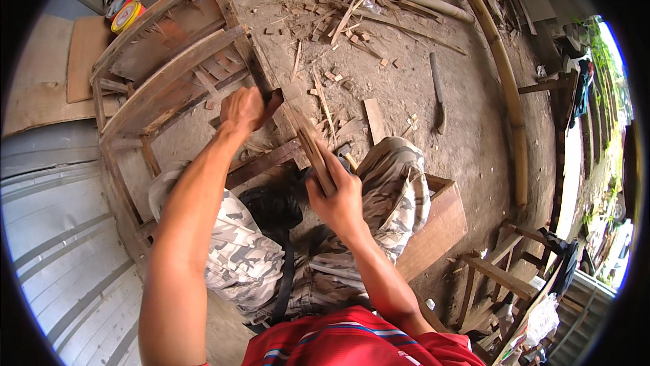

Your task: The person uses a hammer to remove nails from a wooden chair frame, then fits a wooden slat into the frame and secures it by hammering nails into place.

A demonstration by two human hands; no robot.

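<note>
My left hand (242, 110) is closed in a fist around a short dark brown piece (273, 100), wood by its look, beside the long rail of a wooden frame (233, 17). Lower and to the right, my right hand (336, 193) grips the near end of a narrow wooden strip (315, 155). This strip slants away toward the piece in my left hand; whether the two touch, I cannot tell. Curved slatted rails of the frame stretch off to the left. A dark wooden crosspiece (264, 163) runs between my knees, partly hidden by my arms.
Wood offcuts (332, 75) and sticks litter the dirt floor ahead. A machete-like blade (437, 92) lies to the right, before a long bamboo pole (504, 88). A wooden box (437, 227) stands by my right knee, a small wooden stool (501, 274) farther right. Corrugated metal sheet (64, 230) is at left.
</note>
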